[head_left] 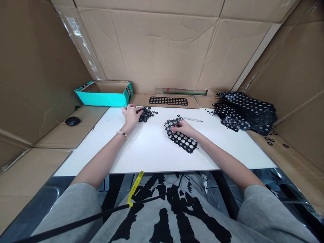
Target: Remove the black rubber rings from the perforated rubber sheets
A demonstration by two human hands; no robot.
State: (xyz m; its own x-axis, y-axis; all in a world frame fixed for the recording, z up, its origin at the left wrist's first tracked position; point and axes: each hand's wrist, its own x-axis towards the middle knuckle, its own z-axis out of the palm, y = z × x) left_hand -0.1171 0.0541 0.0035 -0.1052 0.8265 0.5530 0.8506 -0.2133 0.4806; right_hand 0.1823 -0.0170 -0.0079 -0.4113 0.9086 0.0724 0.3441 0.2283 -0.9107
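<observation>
My left hand (131, 117) is at the left side of a pile of small black rings (145, 115). Its thumb and index finger pinch together around what looks like one black ring. Toward the middle of the white tabletop, my right hand (186, 129) grips the upper part of a black perforated sheet (182, 140) with rows of round holes. The sheet lies slantwise, its lower end toward me, and its far end looks crumpled or layered. My fingers hide part of it. A slim white pen-like stick (192, 119) lies just beyond my right hand.
A turquoise open box (102, 99) stands at the back left, with a black round object (72, 121) before it. Another perforated sheet (168, 101) lies flat on cardboard. A stack of perforated sheets (255, 113) fills the back right; loose rings (270, 139) lie beside it. Cardboard walls (157, 47) enclose the table.
</observation>
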